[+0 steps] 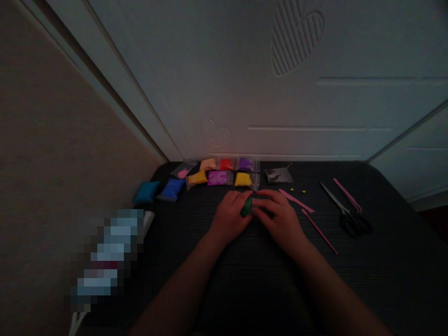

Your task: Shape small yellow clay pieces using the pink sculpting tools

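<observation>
My left hand (229, 215) and my right hand (280, 218) meet over the middle of a dark ribbed table (245, 280). Both are closed around a small green lump of clay (247, 207), which may still be in its clear bag. Only part of the green shows between the fingers. Just beyond the hands lies a row of small clear bags of coloured clay: yellow (242, 179), magenta (219, 178), orange-yellow (197, 178), blue (172, 189), teal (146, 191), pink (182, 171), red (226, 164) and purple (246, 164).
Pink modelling sticks (296, 200) (319, 231) lie right of my right hand. Black-handled scissors (346, 212) and another pink tool (347, 195) sit further right. A dark bag (278, 175) lies behind. A white panelled wall stands at the back; a blurred patch sits at the left edge.
</observation>
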`<control>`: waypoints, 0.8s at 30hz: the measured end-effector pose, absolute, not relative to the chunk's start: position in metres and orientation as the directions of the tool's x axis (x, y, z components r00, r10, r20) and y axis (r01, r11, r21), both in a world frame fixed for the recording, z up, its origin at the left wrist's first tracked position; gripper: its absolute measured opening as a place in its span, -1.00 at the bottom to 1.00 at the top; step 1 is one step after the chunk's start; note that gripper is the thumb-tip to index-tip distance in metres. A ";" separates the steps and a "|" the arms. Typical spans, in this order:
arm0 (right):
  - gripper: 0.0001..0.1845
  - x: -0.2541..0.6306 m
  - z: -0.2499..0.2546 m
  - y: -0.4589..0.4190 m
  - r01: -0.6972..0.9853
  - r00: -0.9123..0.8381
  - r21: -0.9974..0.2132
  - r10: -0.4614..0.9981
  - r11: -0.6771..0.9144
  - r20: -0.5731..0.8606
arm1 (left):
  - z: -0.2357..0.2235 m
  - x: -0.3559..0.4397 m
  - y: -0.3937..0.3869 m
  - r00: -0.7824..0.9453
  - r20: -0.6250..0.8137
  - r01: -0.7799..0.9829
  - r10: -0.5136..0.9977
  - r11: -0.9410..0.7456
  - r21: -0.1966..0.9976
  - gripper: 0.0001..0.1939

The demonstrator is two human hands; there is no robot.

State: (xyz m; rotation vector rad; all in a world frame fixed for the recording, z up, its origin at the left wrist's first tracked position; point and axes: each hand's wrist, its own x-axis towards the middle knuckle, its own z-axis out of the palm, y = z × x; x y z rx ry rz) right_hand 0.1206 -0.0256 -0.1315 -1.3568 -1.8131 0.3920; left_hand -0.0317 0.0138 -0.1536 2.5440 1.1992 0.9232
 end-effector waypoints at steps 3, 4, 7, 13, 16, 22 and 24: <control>-0.86 0.120 -0.133 -0.025 0.647 -0.078 -0.662 0.896 0.378 0.436 | -0.153 -0.031 0.013 0.482 0.433 0.646 0.762 -0.642 0.412 -0.59; -0.85 0.120 -0.133 -0.024 0.646 -0.078 -0.663 0.897 0.378 0.436 | -0.152 -0.030 0.013 0.481 0.425 0.652 0.767 -0.637 0.412 -0.59; -0.85 0.118 -0.135 -0.024 0.643 -0.078 -0.664 0.895 0.382 0.439 | -0.152 -0.029 0.012 0.476 0.403 0.669 0.781 -0.620 0.411 -0.58; -0.85 0.114 -0.140 -0.022 0.620 -0.049 -0.688 0.894 0.377 0.446 | -0.153 -0.028 0.011 0.487 0.369 0.692 0.791 -0.608 0.390 -0.57; -0.85 0.113 -0.141 -0.021 0.616 -0.047 -0.690 0.892 0.380 0.450 | -0.154 -0.027 0.011 0.485 0.370 0.691 0.793 -0.606 0.394 -0.58; -0.86 0.112 -0.141 -0.022 0.602 -0.030 -0.701 0.888 0.383 0.459 | -0.154 -0.027 0.011 0.484 0.381 0.676 0.788 -0.613 0.409 -0.62; -0.87 0.112 -0.141 -0.023 0.599 -0.022 -0.706 0.888 0.379 0.459 | -0.153 -0.027 0.012 0.485 0.378 0.677 0.789 -0.612 0.409 -0.62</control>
